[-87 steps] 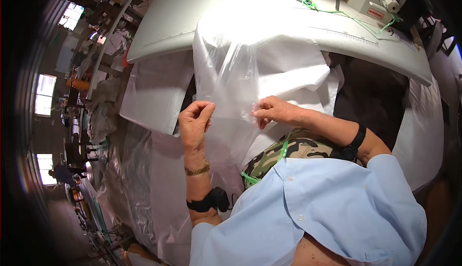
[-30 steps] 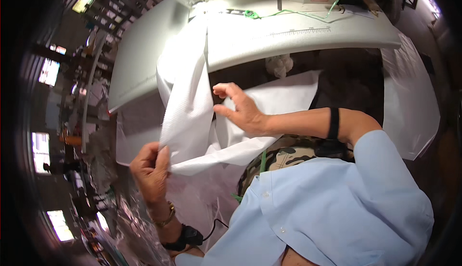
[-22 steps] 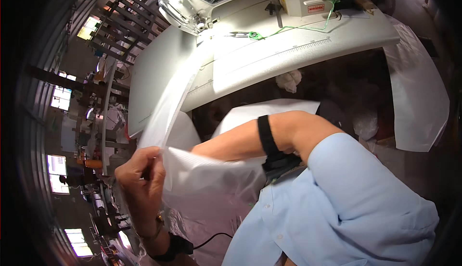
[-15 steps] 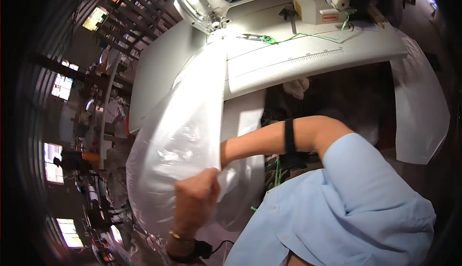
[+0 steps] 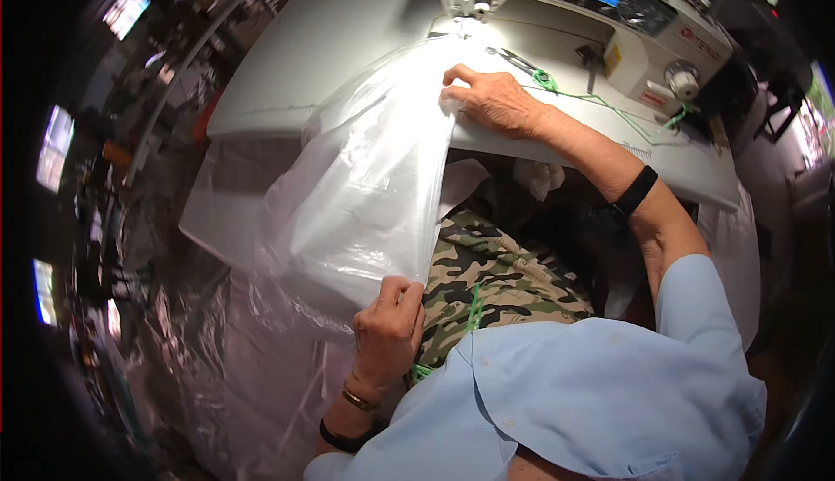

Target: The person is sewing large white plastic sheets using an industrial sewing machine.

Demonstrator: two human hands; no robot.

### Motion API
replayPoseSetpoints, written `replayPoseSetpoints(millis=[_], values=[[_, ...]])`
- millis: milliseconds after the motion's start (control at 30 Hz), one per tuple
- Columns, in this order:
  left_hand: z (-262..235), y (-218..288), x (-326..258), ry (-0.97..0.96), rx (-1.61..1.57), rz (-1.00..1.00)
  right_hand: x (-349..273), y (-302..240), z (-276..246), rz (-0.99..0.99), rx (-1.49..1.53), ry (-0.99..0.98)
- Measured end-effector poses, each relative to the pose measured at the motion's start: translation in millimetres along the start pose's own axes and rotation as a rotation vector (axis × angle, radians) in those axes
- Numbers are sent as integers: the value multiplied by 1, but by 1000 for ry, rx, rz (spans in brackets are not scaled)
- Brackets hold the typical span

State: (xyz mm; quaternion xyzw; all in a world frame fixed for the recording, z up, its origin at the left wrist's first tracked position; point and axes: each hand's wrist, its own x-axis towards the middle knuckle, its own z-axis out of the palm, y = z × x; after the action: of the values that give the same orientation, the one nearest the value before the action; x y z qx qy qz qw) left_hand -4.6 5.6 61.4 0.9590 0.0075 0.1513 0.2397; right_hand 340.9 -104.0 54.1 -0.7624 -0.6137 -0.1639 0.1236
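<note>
A glossy translucent white plastic sheet [image 5: 365, 185] stretches from under the sewing machine's needle area [image 5: 474, 22] toward my body. At its near right corner my left hand [image 5: 389, 329] is closed, with the edge pinched in its fingers. My right hand [image 5: 500, 103] grips the same right-hand edge farther up, just in front of the needle area, with thumb and fingertips closed on it. Between my two hands the edge runs nearly straight. The sheet's far end under the needle is washed out by the lamp's glare.
Small thread snips [image 5: 513, 59] tied to a green cord [image 5: 600, 103] lie on the machine bed right of the needle. The sewing machine [image 5: 609, 3] fills the upper right. A crumpled white scrap [image 5: 539, 177] sits under the table's front edge. More plastic sheeting [image 5: 278, 377] drapes at lower left.
My right hand, earlier hidden behind the sheet, has come out and moved up to its right edge near the needle. My left hand still pinches the near end. The view has shifted.
</note>
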Motion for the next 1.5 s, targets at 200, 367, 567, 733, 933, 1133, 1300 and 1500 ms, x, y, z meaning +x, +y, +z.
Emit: replayPoseSetpoints(millis=[200, 367, 567, 733, 933, 1133, 1300, 1500], values=[[3, 3, -12, 59, -118, -9, 10, 10, 12, -36, 157, -8], [5, 1, -16, 93, -185, 38, 15, 11, 18, 12, 173, -10], [33, -15, -12, 57, -191, -138, 14, 12, 20, 117, 192, 42], [54, -20, 10, -69, -294, -142, 11, 17, 25, 183, 32, 220], [61, -32, 35, -69, -204, -56, 8, 19, 29, 245, 55, 201], [46, -35, 81, -45, -113, 5, 9, 13, 27, 314, 55, 96], [45, -44, 124, 38, -103, 85, 10, 13, 29, 313, 63, 76], [43, -46, 182, 33, -12, 115, 10, 16, 30, 310, 113, 57]])
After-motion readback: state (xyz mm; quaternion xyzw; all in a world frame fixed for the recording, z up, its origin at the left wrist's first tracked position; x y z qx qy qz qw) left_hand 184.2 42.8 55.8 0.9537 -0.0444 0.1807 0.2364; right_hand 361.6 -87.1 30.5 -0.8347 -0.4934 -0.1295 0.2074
